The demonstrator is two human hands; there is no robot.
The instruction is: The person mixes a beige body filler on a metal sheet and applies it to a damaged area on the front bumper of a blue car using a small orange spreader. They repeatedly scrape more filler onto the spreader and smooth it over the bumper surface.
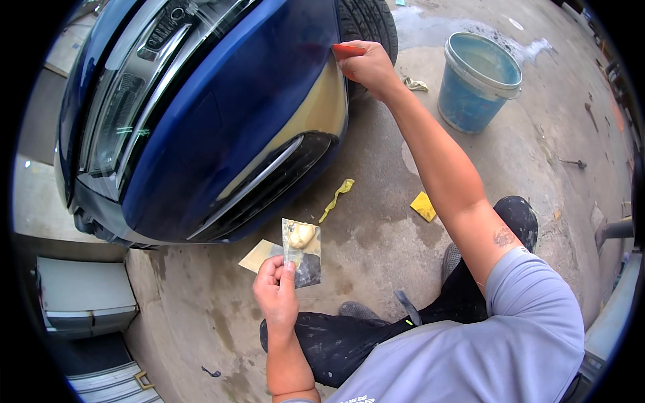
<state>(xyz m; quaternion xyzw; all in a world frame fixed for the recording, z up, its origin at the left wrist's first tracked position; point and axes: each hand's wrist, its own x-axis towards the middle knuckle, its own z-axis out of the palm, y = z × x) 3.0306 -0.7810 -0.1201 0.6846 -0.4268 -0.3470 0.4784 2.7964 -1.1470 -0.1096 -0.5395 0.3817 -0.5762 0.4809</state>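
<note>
My right hand (366,70) grips a red flat spreader (348,50) at the edge of the dark blue car bumper (215,107), beside the tyre (369,23), at the top of a beige patch (309,107) that runs down along a black lower trim. My left hand (275,285) holds a thin translucent, smudged plate (306,265) upright, with a lump of cream paste (299,235) on it. A beige square sheet (259,254) shows behind that hand; I cannot tell whether it is held or lying on the floor.
A blue bucket (463,104) stands right of the tyre beside a crumpled rag (414,84). A yellow strip (336,198) and yellow square (423,207) lie on the concrete floor (383,255). A white cabinet (84,289) is at lower left. My bent legs are below.
</note>
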